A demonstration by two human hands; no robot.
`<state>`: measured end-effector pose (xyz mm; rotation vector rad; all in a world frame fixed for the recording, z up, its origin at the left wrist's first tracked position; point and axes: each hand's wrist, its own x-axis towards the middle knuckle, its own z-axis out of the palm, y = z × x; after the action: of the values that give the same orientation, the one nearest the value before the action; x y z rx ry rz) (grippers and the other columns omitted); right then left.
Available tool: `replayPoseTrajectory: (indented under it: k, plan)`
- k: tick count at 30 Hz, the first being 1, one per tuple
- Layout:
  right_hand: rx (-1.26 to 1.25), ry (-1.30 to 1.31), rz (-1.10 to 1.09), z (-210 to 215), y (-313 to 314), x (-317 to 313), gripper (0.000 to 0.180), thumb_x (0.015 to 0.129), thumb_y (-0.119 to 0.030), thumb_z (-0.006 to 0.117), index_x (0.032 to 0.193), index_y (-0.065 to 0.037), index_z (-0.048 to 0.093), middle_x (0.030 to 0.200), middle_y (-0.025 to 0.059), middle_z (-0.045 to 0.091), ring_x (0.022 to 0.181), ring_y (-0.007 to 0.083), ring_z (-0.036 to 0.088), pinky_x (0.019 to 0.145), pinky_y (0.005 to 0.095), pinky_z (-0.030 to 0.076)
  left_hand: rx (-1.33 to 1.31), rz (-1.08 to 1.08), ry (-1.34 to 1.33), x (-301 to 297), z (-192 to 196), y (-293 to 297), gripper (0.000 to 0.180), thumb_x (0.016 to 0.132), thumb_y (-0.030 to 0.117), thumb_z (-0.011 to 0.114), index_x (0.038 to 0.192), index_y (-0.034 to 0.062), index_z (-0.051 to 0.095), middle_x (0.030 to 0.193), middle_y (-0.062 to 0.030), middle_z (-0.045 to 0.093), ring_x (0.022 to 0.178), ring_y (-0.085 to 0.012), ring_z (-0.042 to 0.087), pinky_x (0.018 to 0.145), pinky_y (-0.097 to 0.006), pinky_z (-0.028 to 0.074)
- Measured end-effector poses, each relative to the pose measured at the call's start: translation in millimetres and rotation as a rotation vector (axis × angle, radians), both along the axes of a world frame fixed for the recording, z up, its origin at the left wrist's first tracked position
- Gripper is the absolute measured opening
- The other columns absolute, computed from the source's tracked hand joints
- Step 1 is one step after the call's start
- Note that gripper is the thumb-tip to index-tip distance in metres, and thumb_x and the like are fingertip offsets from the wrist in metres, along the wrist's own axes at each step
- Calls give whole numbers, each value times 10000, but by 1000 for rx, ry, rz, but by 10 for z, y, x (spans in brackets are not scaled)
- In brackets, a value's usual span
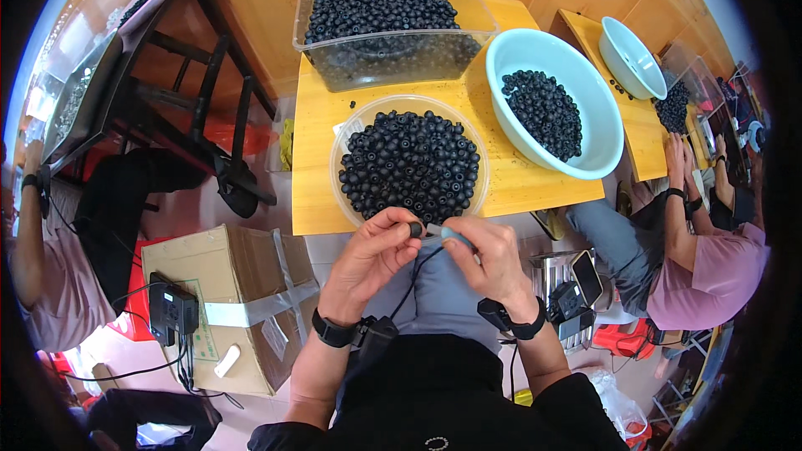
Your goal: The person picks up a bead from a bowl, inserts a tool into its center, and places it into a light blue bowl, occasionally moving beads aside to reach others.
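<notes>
Between the thumb and fingers of my left hand (373, 252) is a small round black bead-like piece (415, 230). My right hand (493, 257) is closed on a small pale blue tool (452, 235) with a whitish tip. That tip points at the black piece, with only a slight gap or contact that I cannot tell apart. Just beyond both hands, a round clear tub (341, 192) on the wooden table (543, 192) is heaped with black pieces of the same kind, several showing holes.
Behind the tub stands a large clear bin (368, 75) of black pieces. A light blue basin (597, 138) with more sits to its right. A cardboard box (209, 267) is on the floor at left. Other people sit on both sides; another blue basin (631, 54) is at right.
</notes>
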<state>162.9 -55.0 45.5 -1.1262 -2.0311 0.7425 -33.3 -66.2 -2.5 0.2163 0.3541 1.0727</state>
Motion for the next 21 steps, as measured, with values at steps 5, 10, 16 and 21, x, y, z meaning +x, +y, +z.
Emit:
replayPoseTrajectory:
  k: [5,10,16,21]
  plan:
    - [46,-18,101,7,-17,-46,174,816,-132,677,946,-34,618,796,106,633,628,318,616,517,372,465,-37,-3,27,18,-29,-6,168,888,48,617,1054,37,601,946,-62,660,810,-132,674,734,-242,579]
    - [100,7,96,-10,19,-63,155,786,-61,657,923,4,625,749,124,626,540,257,601,492,325,455,-33,-10,36,21,-5,1,170,884,49,623,1052,35,600,926,-55,663,800,-128,675,727,-240,580]
    - [80,-7,70,-53,41,-27,152,797,-66,651,928,8,629,756,135,632,553,272,607,496,327,456,-32,-34,16,1,-49,4,171,874,39,633,1042,28,601,930,-80,665,785,-142,681,724,-242,580]
    - [-11,-46,1,-61,59,39,232,795,-109,692,989,0,624,834,135,652,617,277,633,505,357,472,15,-105,87,-1,15,-52,176,860,37,649,1028,23,599,907,-84,664,780,-151,677,711,-243,571]
